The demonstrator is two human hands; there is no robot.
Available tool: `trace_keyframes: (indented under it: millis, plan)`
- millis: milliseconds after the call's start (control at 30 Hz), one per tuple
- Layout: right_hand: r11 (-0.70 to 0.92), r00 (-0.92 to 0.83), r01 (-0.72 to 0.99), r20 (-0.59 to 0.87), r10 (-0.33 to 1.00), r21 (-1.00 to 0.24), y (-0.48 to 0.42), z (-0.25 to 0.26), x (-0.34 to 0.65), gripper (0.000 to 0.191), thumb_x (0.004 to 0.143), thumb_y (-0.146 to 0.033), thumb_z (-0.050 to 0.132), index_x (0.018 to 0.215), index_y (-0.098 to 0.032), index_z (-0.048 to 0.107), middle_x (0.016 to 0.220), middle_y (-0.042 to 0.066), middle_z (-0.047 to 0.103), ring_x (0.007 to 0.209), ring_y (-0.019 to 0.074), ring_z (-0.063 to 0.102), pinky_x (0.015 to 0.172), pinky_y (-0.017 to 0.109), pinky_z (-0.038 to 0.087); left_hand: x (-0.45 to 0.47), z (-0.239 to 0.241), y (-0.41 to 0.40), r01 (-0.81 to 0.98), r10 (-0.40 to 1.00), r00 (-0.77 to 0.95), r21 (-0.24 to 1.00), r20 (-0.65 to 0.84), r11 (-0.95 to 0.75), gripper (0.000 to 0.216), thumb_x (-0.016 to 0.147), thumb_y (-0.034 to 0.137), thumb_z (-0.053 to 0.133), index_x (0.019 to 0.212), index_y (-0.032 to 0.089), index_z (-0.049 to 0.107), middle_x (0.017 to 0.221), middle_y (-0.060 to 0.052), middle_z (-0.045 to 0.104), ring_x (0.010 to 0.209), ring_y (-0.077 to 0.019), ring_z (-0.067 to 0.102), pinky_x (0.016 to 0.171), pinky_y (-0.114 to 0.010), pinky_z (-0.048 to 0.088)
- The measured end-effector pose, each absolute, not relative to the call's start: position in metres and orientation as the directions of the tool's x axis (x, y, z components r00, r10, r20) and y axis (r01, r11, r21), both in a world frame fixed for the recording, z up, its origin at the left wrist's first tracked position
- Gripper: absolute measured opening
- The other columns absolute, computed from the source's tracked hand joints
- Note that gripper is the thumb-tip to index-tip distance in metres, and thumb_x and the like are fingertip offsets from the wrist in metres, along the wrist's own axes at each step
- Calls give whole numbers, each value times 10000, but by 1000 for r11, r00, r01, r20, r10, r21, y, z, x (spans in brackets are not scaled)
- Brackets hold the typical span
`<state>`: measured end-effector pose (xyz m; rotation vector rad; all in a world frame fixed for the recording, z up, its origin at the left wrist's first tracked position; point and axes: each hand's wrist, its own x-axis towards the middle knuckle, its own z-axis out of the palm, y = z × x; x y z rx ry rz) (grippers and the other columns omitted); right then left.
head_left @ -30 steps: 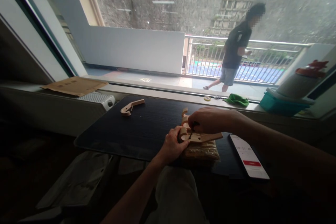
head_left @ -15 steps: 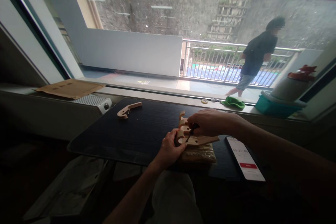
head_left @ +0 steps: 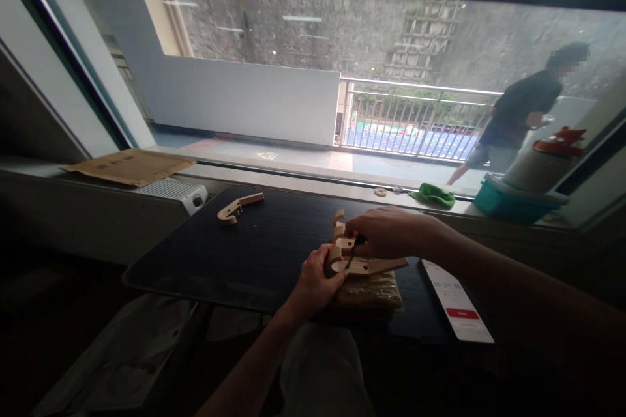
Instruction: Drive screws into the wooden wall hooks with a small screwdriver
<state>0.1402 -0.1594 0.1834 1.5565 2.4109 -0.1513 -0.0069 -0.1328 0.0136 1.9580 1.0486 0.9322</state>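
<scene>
A stack of pale wooden hook-shaped pieces (head_left: 364,265) lies on a plastic-wrapped bundle (head_left: 370,292) near the front of the dark table (head_left: 235,254). My left hand (head_left: 314,279) grips the curved left end of the top piece. Fingers of my right hand (head_left: 386,232) are pinched round a small dark tool (head_left: 353,251) whose tip touches that piece. Another wooden hook piece (head_left: 239,206) lies alone at the table's far left.
A phone (head_left: 457,300) with a lit screen lies right of the stack. On the sill sit a green cloth (head_left: 433,193), a teal box (head_left: 508,204) and flat cardboard (head_left: 130,165). Outside the window a person (head_left: 518,114) walks along the railing.
My hands stay on the wooden piece with only slight shifts. The person outside has walked from the middle of the railing to the far right.
</scene>
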Motion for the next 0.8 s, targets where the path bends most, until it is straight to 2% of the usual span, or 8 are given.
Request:
trace_keyframes:
  millis: [133, 400, 500, 567, 800]
  plan:
    - [446, -407, 892, -291, 866, 79, -160, 182, 140, 209, 808, -214, 488, 905, -177, 669, 820, 67, 671, 724, 174, 587, 566, 264, 335, -7, 12, -133, 355, 869, 419, 834, 263, -423, 370, 694, 212, 629, 1052, 221, 536, 918, -14, 589, 862, -183, 565, 814, -295, 443]
    - [430, -393, 898, -261, 882, 100, -158, 174, 140, 246, 844, -270, 450, 883, -135, 651, 819, 94, 667, 731, 192, 605, 565, 266, 343, -5, 11, -132, 366, 883, 394, 837, 257, -407, 342, 675, 197, 640, 1006, 225, 556, 925, -10, 592, 866, -180, 568, 819, -293, 442]
    - [401, -361, 910, -275, 891, 108, -161, 181, 139, 254, 820, -292, 492, 973, -157, 643, 844, 91, 670, 751, 202, 606, 575, 268, 356, -6, 12, -132, 356, 879, 396, 838, 265, -414, 365, 675, 194, 640, 1028, 233, 553, 925, -6, 594, 871, -180, 567, 827, -295, 440]
    - [400, -364, 912, -276, 890, 87, -163, 185, 139, 274, 798, -279, 517, 1033, -191, 629, 852, 72, 672, 744, 195, 598, 575, 269, 357, -6, 12, -132, 353, 876, 398, 836, 272, -420, 375, 676, 195, 640, 1038, 236, 552, 928, -6, 596, 878, -181, 566, 833, -296, 438]
    - [434, -415, 901, -261, 871, 17, -156, 179, 143, 213, 822, -219, 453, 927, -161, 629, 882, 80, 655, 754, 177, 568, 607, 271, 361, -6, 9, -132, 357, 874, 396, 830, 282, -430, 379, 677, 195, 644, 1042, 221, 548, 943, -15, 594, 874, -183, 567, 832, -302, 441]
